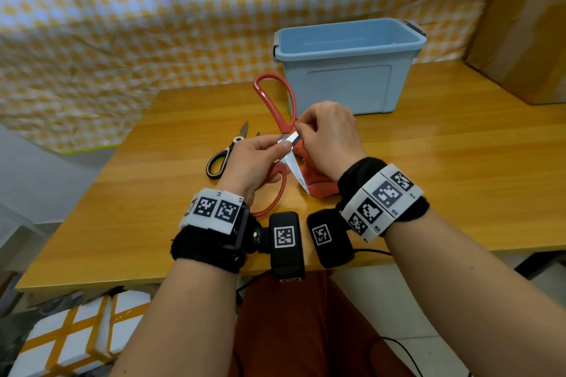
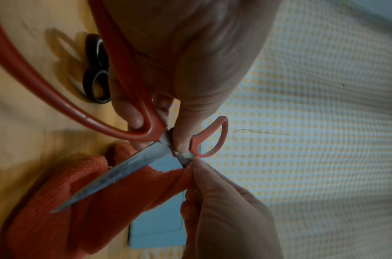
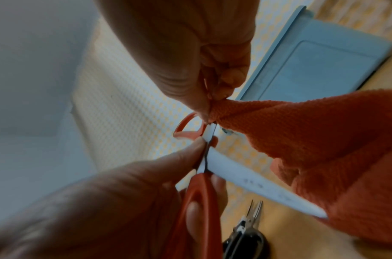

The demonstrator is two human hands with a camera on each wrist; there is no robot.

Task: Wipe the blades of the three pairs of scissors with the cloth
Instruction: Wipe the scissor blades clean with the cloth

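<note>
L hand (image 1: pixel 251 162) gripping red scissors (image 1: pixel 275 107) near pivot, blades spread above worktop (image 1: pixel 428 168), R hand (image 1: pixel 327 138) pinching orange cloth (image 1: pixel 318 184) onto upper blade, black scissors (image 1: pixel 225 153) lying left, blue bin (image 1: pixel 346 82) behind

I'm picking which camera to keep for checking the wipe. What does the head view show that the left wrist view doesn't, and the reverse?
Only the head view shows the blue bin's open top, the cardboard box at the right, both wrist bands, and the black scissors' blades.

Only the left wrist view shows close up the right hand's fingers pinching the orange cloth round one blade near the pivot.

Both show the left hand holding the opened red scissors over the wooden table, and the bare blade pointing down.
</note>
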